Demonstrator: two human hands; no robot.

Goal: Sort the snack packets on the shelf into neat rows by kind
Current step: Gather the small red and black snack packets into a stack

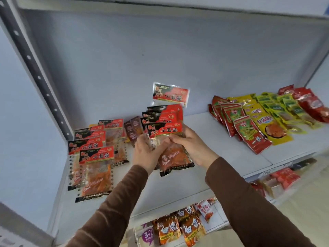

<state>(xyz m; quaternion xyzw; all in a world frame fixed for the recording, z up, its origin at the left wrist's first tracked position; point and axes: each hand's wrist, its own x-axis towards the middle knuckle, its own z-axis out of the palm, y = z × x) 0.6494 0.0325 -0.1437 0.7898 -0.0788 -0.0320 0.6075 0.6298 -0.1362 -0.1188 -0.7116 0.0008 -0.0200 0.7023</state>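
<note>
Fingers (153,145) of both hands curl around stacked red-black packets (164,130).

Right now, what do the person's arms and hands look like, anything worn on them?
Both arms are covered by long brown sleeves of a soft, slightly fuzzy knit, ending at the wrists. The left hand and right hand are bare: no gloves, and no rings, watch or bracelet show. The sleeves carry no logos or markings, and the fingers show nothing on them.

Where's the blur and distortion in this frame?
Head view: motion blur smears the left hand and the fanned packets both hands hold; wide-angle bowing curves the shelf upright; lighting is soft and even, without harsh glare.
</note>
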